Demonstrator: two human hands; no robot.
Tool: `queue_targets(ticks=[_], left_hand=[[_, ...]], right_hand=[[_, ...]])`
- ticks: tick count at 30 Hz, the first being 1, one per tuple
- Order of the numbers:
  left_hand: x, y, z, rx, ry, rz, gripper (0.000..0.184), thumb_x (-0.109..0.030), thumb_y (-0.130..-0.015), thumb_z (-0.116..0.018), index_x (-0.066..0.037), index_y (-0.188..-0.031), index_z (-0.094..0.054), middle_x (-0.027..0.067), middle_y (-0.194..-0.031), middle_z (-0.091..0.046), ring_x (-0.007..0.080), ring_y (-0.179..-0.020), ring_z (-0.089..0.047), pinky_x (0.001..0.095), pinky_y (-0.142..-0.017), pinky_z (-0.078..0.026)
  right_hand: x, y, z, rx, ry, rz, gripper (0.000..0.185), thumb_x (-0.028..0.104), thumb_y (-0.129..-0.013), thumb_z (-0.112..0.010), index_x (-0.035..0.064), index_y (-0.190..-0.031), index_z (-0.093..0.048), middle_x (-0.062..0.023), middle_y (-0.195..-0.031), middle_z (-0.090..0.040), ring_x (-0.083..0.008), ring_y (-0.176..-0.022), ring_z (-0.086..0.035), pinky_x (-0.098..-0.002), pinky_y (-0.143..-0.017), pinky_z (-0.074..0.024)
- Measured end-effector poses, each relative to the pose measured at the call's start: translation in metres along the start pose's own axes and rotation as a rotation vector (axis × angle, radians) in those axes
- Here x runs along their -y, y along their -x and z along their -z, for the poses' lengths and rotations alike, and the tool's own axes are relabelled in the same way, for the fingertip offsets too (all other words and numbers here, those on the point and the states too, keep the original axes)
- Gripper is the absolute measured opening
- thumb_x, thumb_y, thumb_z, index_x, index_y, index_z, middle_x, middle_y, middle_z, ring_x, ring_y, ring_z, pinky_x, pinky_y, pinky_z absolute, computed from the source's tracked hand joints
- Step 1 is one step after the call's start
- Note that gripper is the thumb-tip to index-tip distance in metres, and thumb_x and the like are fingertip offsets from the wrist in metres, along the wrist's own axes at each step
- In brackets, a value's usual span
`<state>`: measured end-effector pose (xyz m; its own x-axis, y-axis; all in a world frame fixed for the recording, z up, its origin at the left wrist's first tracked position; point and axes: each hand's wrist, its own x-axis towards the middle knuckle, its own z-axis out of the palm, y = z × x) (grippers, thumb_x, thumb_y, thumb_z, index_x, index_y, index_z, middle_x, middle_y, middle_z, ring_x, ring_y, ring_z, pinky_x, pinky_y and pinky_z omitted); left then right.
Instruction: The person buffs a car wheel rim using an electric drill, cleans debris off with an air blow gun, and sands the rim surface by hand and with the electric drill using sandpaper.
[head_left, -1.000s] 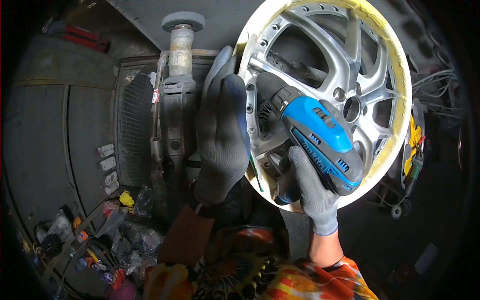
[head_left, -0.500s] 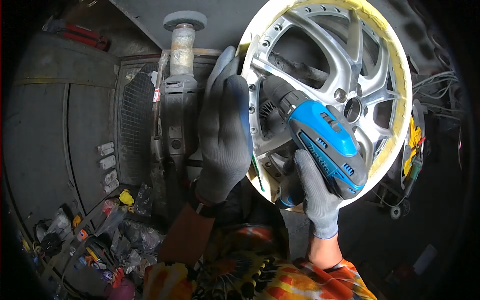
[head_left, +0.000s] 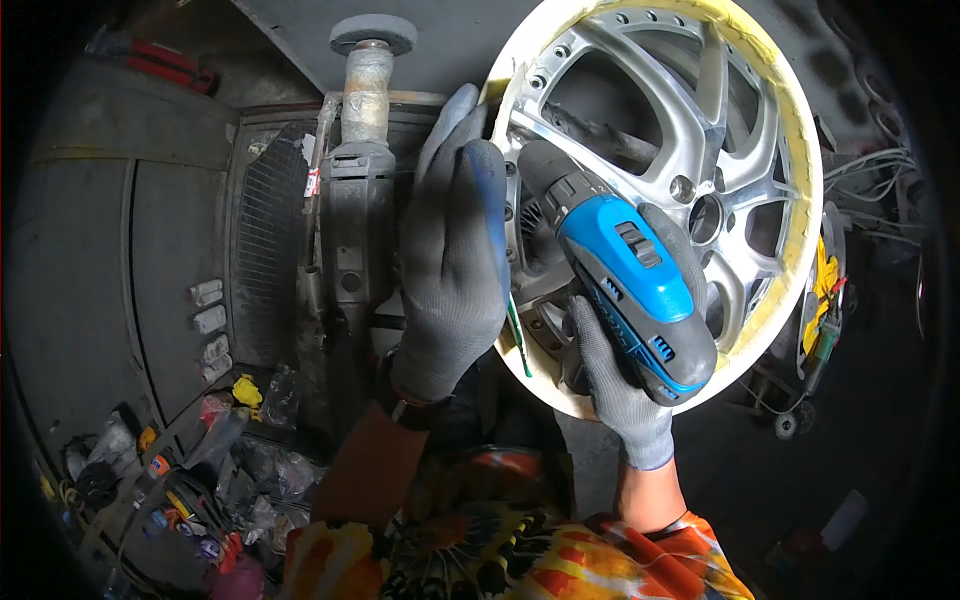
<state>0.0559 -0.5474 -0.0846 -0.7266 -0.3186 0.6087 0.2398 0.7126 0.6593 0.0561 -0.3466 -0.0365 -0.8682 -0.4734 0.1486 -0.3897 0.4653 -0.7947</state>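
My right hand, in a grey glove, is wrapped round the grip of a blue and black cordless drill. The drill points up and left across the spokes of a silver alloy wheel; its black chuck lies near the wheel's left inner edge, and the tip is hidden. Yellowish masking tape runs round the wheel's rim. My left hand, also gloved, rests along the rim's left side with fingers stretched out and the blue-coated palm side toward the wheel. A thin green strip shows below its thumb side.
A grinder-like machine with a round grey disc stands left of my left hand. Further left are a dark metal panel and a wire mesh. Plastic bags and clutter lie lower left; cables hang at right.
The drill has turned slightly, showing more of its top, and its body has shifted a little left with my right hand. My left hand stays at the rim with a slight shift.
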Motion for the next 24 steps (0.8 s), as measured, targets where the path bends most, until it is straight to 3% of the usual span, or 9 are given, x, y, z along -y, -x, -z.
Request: queue_targets(ticks=[3,6,8,10,12,14,16,20,24], left_hand=[[0.009,0.003,-0.001,0.008,0.029,-0.027,0.049,0.007,-0.103,-0.059,0.013,-0.149,-0.042,0.0358,-0.149,-0.051,0.0476,-0.136,-0.057,0.0471,-0.113,-0.053],[0.008,0.01,-0.003,-0.009,0.06,-0.017,0.05,0.007,-0.103,-0.059,0.014,-0.148,-0.042,0.0359,-0.148,-0.051,0.0481,-0.136,-0.058,0.0476,-0.113,-0.053],[0.012,0.013,-0.012,-0.01,0.131,0.063,0.049,0.007,-0.102,-0.059,0.014,-0.148,-0.043,0.0362,-0.148,-0.051,0.0484,-0.136,-0.058,0.0479,-0.113,-0.054],[0.034,0.013,-0.03,-0.261,0.008,-0.257,0.05,0.008,-0.102,-0.06,0.014,-0.149,-0.043,0.037,-0.148,-0.052,0.0485,-0.136,-0.058,0.048,-0.112,-0.054],[0.014,0.013,-0.009,-0.131,0.024,-0.129,0.051,0.008,-0.101,-0.06,0.014,-0.149,-0.043,0.0372,-0.148,-0.052,0.0485,-0.136,-0.057,0.0481,-0.112,-0.054],[0.006,0.013,-0.002,0.0,0.038,-0.001,0.052,0.008,-0.101,-0.06,0.013,-0.15,-0.042,0.0373,-0.148,-0.051,0.0486,-0.136,-0.057,0.0482,-0.112,-0.054],[0.003,0.014,-0.004,-0.033,0.085,0.039,0.052,0.007,-0.102,-0.059,0.013,-0.15,-0.042,0.0365,-0.148,-0.052,0.0483,-0.137,-0.057,0.0479,-0.111,-0.055],[0.004,0.017,-0.002,-0.033,-0.137,-0.049,0.049,0.005,-0.103,-0.059,0.013,-0.149,-0.045,0.0359,-0.147,-0.053,0.0471,-0.135,-0.058,0.0478,-0.11,-0.055],[-0.002,0.023,0.002,0.005,-0.193,-0.014,0.053,0.002,-0.101,-0.062,0.009,-0.151,-0.047,0.0305,-0.147,-0.055,0.0421,-0.134,-0.058,0.0448,-0.112,-0.052]], right_hand=[[0.0,0.002,0.004,0.05,0.014,0.049,0.038,0.003,-0.085,-0.084,0.0008,-0.122,-0.074,-0.0143,-0.113,-0.078,-0.0267,-0.1,-0.078,-0.0374,-0.088,-0.0613],[0.001,0.006,0.002,-0.017,-0.036,-0.304,0.043,0.002,-0.084,-0.085,0.001,-0.126,-0.073,-0.0147,-0.116,-0.078,-0.027,-0.101,-0.078,-0.0372,-0.088,-0.0613],[-0.005,0.003,-0.002,0.027,0.014,-0.034,0.046,0.003,-0.083,-0.085,0.001,-0.127,-0.072,-0.015,-0.12,-0.077,-0.0268,-0.103,-0.077,-0.0375,-0.09,-0.0611],[-0.007,0.001,0.006,0.093,0.112,0.222,0.053,0.002,-0.081,-0.087,0.0009,-0.132,-0.069,-0.0159,-0.123,-0.075,-0.0261,-0.106,-0.077,-0.0373,-0.092,-0.0608],[-0.007,0.011,0.009,-0.012,-0.002,-0.312,0.05,0.003,-0.082,-0.086,0.0015,-0.13,-0.071,-0.016,-0.12,-0.076,-0.0273,-0.105,-0.077,-0.0378,-0.091,-0.0611],[-0.006,0.005,0.009,0.028,0.05,-0.265,0.052,0.003,-0.082,-0.086,0.0009,-0.131,-0.07,-0.0172,-0.125,-0.074,-0.029,-0.108,-0.076,-0.0384,-0.092,-0.061],[-0.011,-0.001,0.006,0.113,0.106,0.2,0.052,0.004,-0.083,-0.086,0.0007,-0.132,-0.069,-0.0179,-0.129,-0.073,-0.0299,-0.11,-0.076,-0.0388,-0.094,-0.0606],[0.002,-0.002,0.001,-0.066,-0.094,-0.219,0.028,0.006,-0.084,-0.086,0.0028,-0.111,-0.078,-0.013,-0.107,-0.079,-0.0246,-0.098,-0.078,-0.036,-0.088,-0.0615],[0.011,-0.017,0.019,0.037,-0.013,-0.129,0.027,0.005,-0.084,-0.086,0.0013,-0.11,-0.079,-0.0132,-0.108,-0.079,-0.0227,-0.094,-0.078,-0.036,-0.085,-0.062]])
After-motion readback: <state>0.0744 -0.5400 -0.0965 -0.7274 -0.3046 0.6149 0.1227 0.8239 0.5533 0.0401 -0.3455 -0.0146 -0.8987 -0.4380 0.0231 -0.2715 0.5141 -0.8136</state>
